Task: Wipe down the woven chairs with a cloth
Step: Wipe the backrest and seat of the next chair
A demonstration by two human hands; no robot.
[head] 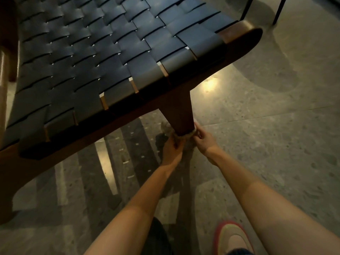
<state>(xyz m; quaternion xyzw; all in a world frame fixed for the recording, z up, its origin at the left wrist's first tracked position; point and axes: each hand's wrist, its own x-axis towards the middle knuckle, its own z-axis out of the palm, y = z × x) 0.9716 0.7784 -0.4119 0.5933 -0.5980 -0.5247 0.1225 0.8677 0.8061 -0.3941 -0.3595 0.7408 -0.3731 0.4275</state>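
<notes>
A woven chair (103, 57) with broad black straps on a dark wooden frame fills the upper left. Its front wooden leg (181, 115) comes down to the floor at the centre. A small pale cloth (191, 133) is wrapped around the foot of that leg. My left hand (173, 147) grips the cloth on the leg's left side. On the right side my right hand (203, 139) pinches the other end. Most of the cloth is hidden by the leg and my fingers.
The floor (266, 126) is glossy grey speckled stone with a bright light reflection near the leg. Thin black legs of other furniture (278, 10) stand at the top right. My shoe (233, 238) with a red rim shows at the bottom edge.
</notes>
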